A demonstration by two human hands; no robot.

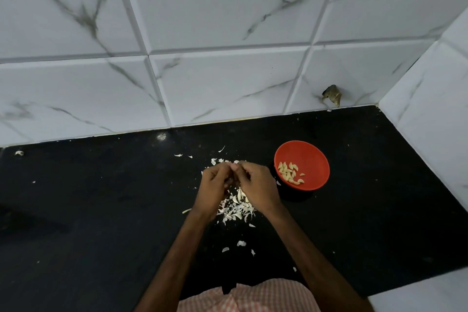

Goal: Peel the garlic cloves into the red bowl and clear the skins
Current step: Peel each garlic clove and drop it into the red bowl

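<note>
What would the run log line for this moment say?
step: peeling | left hand, right hand: both pinch one small item, mostly hidden | red bowl: peeled cloves inside | skins: heaped on counter

The person wears a checked garment (253,297) in pale orange and white, its fine grid of lines visible at the waist. The left forearm (182,248) and right forearm (302,248) are bare along their whole visible length, as are the left hand (212,185) and right hand (258,185).

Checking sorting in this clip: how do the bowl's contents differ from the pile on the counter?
Look: the peeled cloves are plump and yellowish, the skins thin, white flakes. Place: the cloves sit gathered in the red bowl, the skins scattered over the black counter. Both are small and pale.
</note>
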